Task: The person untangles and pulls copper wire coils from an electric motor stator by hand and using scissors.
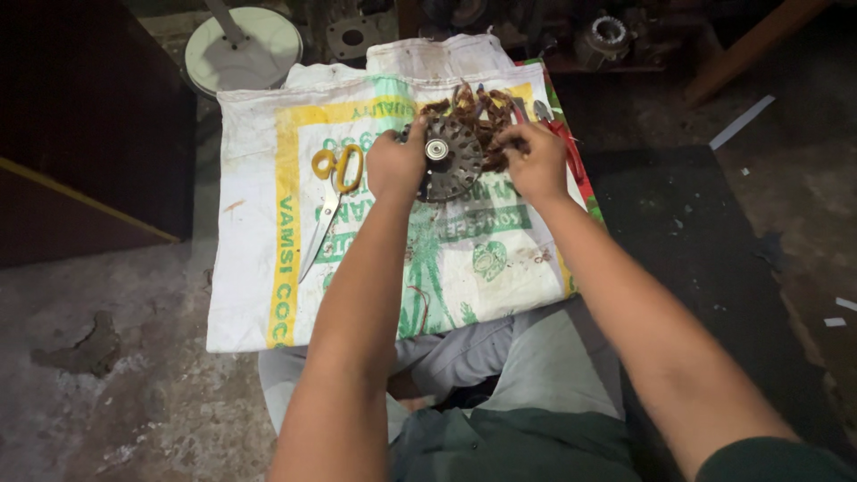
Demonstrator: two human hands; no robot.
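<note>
I sit on the floor with a white woven plastic sack printed in yellow and green (pixel 268 223) spread before my knees, seemingly to keep the parts off the dusty concrete. My left hand (pixel 395 163) closes around the rim of a round grey metal motor core with a shiny centre bearing (pixel 449 156), propping it on edge so its face points at me. My right hand (pixel 536 161) pinches the tangled brown copper winding (pixel 473 107) bunched at the core's far side. Yellow-handled scissors (pixel 330 192) lie on the sack just left of my left hand, within easy reach.
</note>
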